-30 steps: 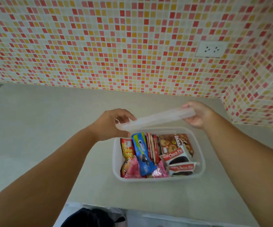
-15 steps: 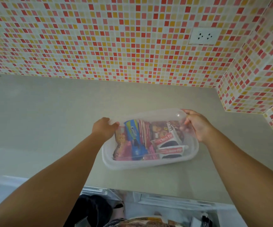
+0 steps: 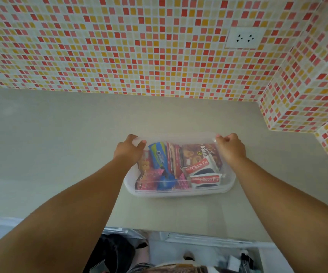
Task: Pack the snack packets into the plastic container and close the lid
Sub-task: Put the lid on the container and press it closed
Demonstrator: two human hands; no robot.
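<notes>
Both hands are curled on the lid's far corners, left hand (image 3: 129, 149) and right hand (image 3: 230, 147), with the lid (image 3: 178, 137) over the packed container (image 3: 178, 191) on the surface, so I'd press corners evenly, then the near edge.

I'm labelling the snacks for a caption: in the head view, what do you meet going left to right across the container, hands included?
Left hand → blue Oreo packet → red packet → upper Choco Pie packet → right hand.

Counter (image 3: 60, 144) open leftward — tiled walls (image 3: 297, 107) crowd behind, right.
</notes>
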